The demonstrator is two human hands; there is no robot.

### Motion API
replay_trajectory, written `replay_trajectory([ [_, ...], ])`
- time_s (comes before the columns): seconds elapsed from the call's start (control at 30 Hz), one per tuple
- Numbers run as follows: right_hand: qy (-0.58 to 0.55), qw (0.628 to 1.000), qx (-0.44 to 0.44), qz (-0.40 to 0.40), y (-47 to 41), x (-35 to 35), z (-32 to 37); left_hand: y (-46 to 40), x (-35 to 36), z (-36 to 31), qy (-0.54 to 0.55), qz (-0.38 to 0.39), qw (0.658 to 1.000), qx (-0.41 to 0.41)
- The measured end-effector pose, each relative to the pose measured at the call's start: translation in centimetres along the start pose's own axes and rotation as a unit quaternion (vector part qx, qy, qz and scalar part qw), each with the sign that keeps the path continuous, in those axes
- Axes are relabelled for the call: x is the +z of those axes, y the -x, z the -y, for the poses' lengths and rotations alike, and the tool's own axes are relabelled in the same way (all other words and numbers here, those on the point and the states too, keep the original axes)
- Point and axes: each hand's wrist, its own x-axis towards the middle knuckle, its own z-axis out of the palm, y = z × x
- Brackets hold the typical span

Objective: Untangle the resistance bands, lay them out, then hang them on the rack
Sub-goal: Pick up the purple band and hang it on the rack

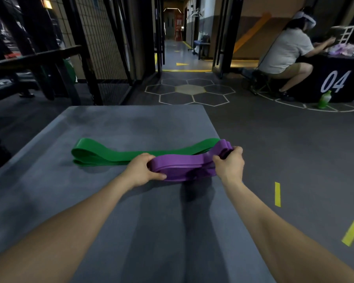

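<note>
A folded purple resistance band (pixel 184 165) is held just above the grey mat (pixel 114 201). My left hand (pixel 142 170) grips its left end, thumb underneath. My right hand (pixel 231 164) grips its right end, where the loops bunch up. Behind it a wide green resistance band (pixel 110 155) lies folded flat across the mat, its right end passing behind the purple one. Whether the two bands are still looped together there is hidden by the purple band and my right hand.
A black metal frame with mesh panels (pixel 86 58) stands at the back left. A person (pixel 284 52) sits at the right by a black box marked 04, with a green bottle (pixel 324 100) on the floor. Yellow tape marks (pixel 277 194) lie right of the mat.
</note>
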Motion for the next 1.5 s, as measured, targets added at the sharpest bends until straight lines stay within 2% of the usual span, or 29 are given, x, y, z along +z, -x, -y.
replay_trajectory([
  [0.27, 0.032, 0.997, 0.019, 0.073, 3.8, -2.1, 3.1, 5.6, -9.1, -5.3, -0.082, 0.043, 0.996, 0.004],
  [0.37, 0.150, 0.984, -0.021, 0.095, 6.7, -1.7, 5.0, 8.1, -12.3, -6.5, -0.136, 0.041, 0.990, -0.025],
  [0.43, 0.216, 0.968, -0.094, 0.082, 9.2, -1.5, 6.8, 9.7, -14.1, -7.3, -0.160, 0.049, 0.985, -0.043],
  [0.5, 0.246, 0.940, -0.224, 0.071, 12.2, -1.6, 9.2, 11.2, -15.7, -8.1, -0.181, 0.060, 0.980, -0.055],
  [0.57, 0.223, 0.895, -0.364, 0.128, 15.1, -1.2, 11.7, 12.6, -17.4, -8.9, -0.198, 0.071, 0.975, -0.066],
  [0.63, 0.219, 0.839, -0.453, 0.208, 18.2, -0.5, 13.8, 14.0, -18.8, -9.7, -0.212, 0.077, 0.971, -0.075],
  [0.73, 0.245, 0.793, -0.501, 0.246, 21.2, 0.5, 15.4, 15.9, -20.7, -10.4, -0.223, 0.083, 0.966, -0.098],
  [0.83, 0.260, 0.776, -0.503, 0.277, 22.9, 0.9, 16.8, 17.4, -22.6, -10.6, -0.231, 0.074, 0.963, -0.120],
  [0.9, 0.261, 0.767, -0.521, 0.268, 23.6, 1.4, 17.7, 18.3, -23.5, -10.7, -0.230, 0.074, 0.961, -0.131],
  [1.1, 0.251, 0.772, -0.560, 0.166, 25.6, 3.8, 19.4, 20.6, -26.2, -11.2, -0.224, 0.034, 0.965, -0.133],
  [1.2, 0.237, 0.789, -0.544, 0.161, 26.5, 4.3, 20.6, 21.7, -27.1, -10.3, -0.185, -0.023, 0.977, -0.105],
  [1.37, 0.172, 0.827, -0.506, 0.173, 26.2, 4.8, 22.4, 23.5, -25.2, -5.9, 0.039, -0.101, 0.993, -0.049],
  [1.43, 0.137, 0.843, -0.490, 0.173, 25.9, 5.0, 22.6, 23.9, -24.4, -4.3, 0.131, -0.141, 0.981, -0.030],
  [1.5, 0.131, 0.843, -0.490, 0.177, 25.6, 5.2, 22.7, 24.4, -24.6, -3.9, 0.208, -0.184, 0.961, 0.002],
])
